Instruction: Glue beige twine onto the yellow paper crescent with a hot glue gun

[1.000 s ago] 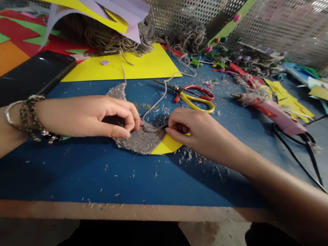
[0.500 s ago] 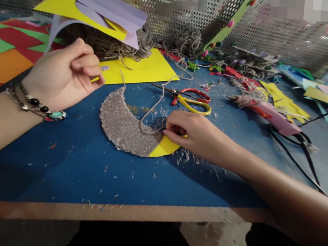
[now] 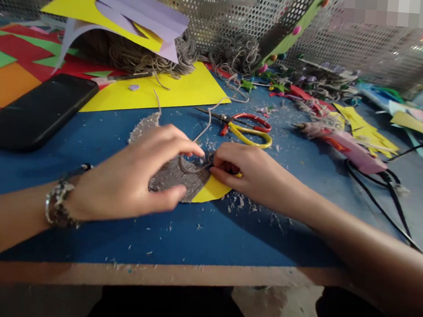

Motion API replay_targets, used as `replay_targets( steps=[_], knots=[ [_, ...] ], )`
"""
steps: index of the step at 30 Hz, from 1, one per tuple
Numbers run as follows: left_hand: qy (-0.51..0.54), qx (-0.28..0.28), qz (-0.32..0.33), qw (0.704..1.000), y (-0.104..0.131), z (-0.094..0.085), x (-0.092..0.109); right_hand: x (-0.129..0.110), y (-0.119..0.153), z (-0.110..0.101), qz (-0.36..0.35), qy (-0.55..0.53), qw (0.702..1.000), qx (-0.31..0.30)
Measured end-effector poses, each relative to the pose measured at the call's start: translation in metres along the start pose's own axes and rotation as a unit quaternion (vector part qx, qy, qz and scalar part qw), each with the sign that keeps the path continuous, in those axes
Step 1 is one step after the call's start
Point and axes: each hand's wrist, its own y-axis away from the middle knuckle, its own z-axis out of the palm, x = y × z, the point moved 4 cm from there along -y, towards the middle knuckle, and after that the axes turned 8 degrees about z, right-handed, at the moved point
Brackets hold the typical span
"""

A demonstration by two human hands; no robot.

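Observation:
A crescent-shaped yellow card (image 3: 212, 190) lies flat on the blue table, most of it covered with rows of grey yarn (image 3: 180, 179). Its right end is bare yellow. My left hand (image 3: 137, 172) is over the wrapped part, thumb and fingers apart, hiding much of it. At the crescent's inner edge my right hand (image 3: 247, 173) is closed in a pinch on the yarn. A loose strand runs from there up past the scissors (image 3: 248, 127). The scissors have one red and one yellow handle and lie just behind my right hand.
A black phone (image 3: 39, 111) lies at left. Behind are a yellow sheet (image 3: 187, 90), coloured papers (image 3: 12, 82) and a grey yarn heap (image 3: 238, 53) against a perforated metal screen (image 3: 205, 6). At right is a pink glue gun (image 3: 354, 150) with a black cord.
My left hand has come down and right from above the phone to over the crescent, its fingers spreading. The phone now shows. My right hand has stayed in place.

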Motion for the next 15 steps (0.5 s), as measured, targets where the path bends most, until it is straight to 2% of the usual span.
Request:
replay_targets(
  steps=[3, 9, 15],
  knots=[
    [-0.012, -0.052, -0.009, 0.999, 0.001, 0.015, 0.013, 0.000, 0.000, 0.000, -0.006, -0.001, 1.000, 0.006],
    [-0.035, -0.039, -0.060, 0.997, -0.003, 0.023, 0.015, -0.001, -0.001, 0.001, -0.011, -0.007, 1.000, 0.007],
    [-0.035, -0.028, -0.072, 0.996, -0.005, 0.025, 0.019, -0.001, -0.001, 0.000, -0.006, -0.007, 1.000, 0.006]
  ],
)
